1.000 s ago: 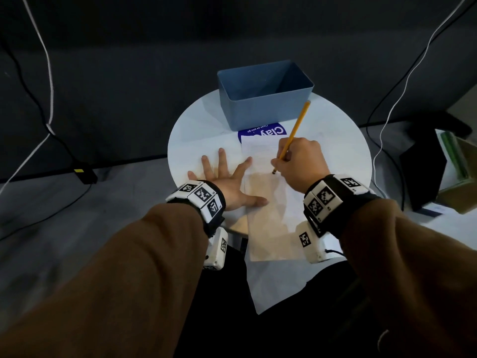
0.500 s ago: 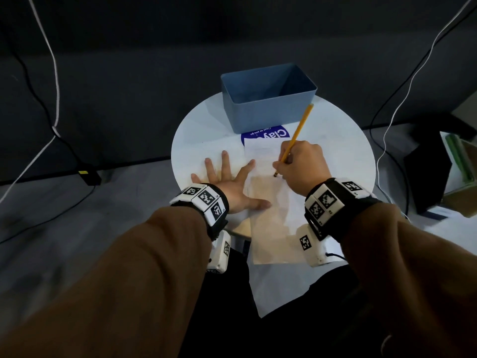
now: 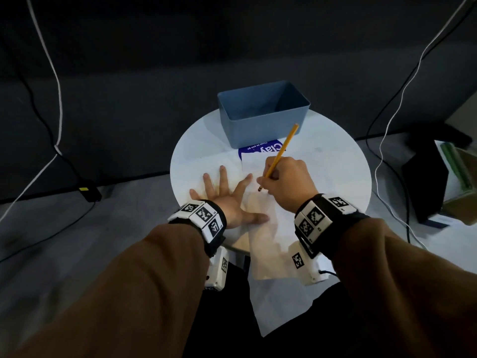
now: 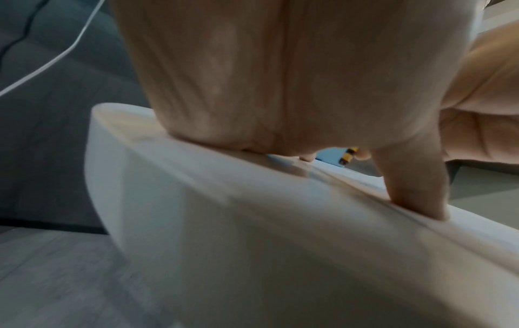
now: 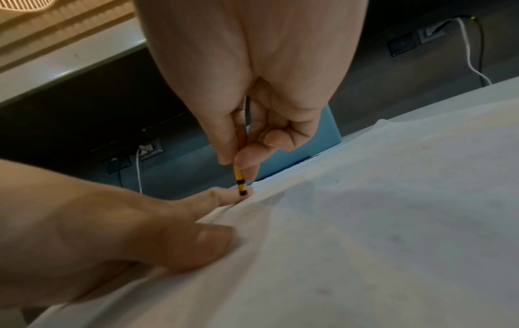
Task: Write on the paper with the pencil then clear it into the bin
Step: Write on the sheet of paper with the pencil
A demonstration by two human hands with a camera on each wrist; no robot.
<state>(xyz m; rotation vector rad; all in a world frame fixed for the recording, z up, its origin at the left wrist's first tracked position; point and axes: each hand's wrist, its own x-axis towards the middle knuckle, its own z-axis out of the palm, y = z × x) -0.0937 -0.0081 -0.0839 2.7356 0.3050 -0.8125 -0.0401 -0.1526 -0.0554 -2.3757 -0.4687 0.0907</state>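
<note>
- Gripping the pencil [image 3: 280, 153] in my right hand [image 3: 289, 182], tip on the paper [image 3: 263, 239].
- My left hand [image 3: 227, 200] presses flat, fingers [image 3: 223, 174] spread, pinning it to the tabletop [image 3: 335, 161].

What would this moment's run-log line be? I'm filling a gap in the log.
stage: writing | right hand: grips pencil, tip at paper | left hand: flat, fingers spread, holding paper down | bin: nothing visible inside

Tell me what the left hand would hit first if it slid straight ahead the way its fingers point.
Probably nothing on the table: the left hand points past the blue bin's left side, though depth is unclear.
</note>
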